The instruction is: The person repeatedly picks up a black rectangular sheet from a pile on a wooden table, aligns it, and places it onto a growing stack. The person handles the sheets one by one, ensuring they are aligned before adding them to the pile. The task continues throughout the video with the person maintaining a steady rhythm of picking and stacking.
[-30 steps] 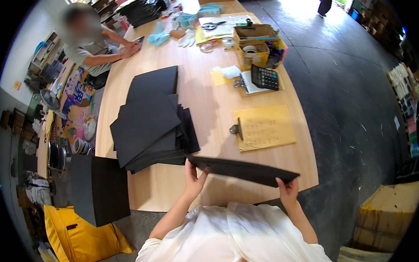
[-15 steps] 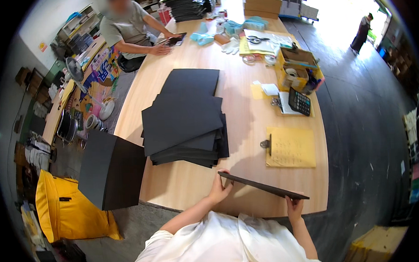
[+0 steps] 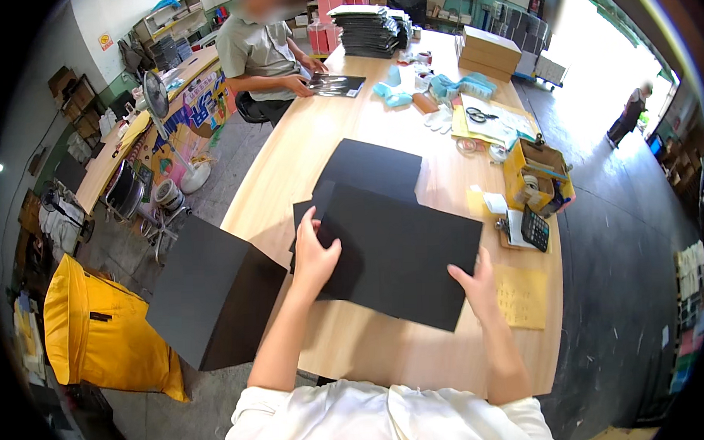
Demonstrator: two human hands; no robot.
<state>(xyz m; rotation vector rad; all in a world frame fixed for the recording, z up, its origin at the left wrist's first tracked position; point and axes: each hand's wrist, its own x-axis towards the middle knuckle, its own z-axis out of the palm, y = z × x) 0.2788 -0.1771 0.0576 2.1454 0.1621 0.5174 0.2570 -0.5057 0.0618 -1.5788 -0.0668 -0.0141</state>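
Note:
A flat black board (image 3: 406, 253) is held up in front of me, tilted, above the near part of the wooden table. My left hand (image 3: 314, 258) grips its left edge, thumb lying toward the face. At the right edge my right hand (image 3: 477, 281) is closed round it, thumb on the face and the other fingers behind. Beyond and partly under it lies a pile of similar black boards (image 3: 375, 166), mostly hidden by the held one. A yellow paper sheet (image 3: 525, 299) shows beside my right hand; the board and hand cover its left part.
Left of the table stand a large black block with flat faces (image 3: 203, 283) and a yellow bag (image 3: 100, 330). On the right lie a calculator (image 3: 535, 229), a yellow box of tools (image 3: 536, 175) and scissors (image 3: 482, 115). A co-worker (image 3: 259, 60) sits at the far left, handling a dark flat package (image 3: 336, 85).
The board has gone from nearly edge-on near my body to face-up, farther forward and over the pile. Both hands have moved forward with it. My view has shifted, too.

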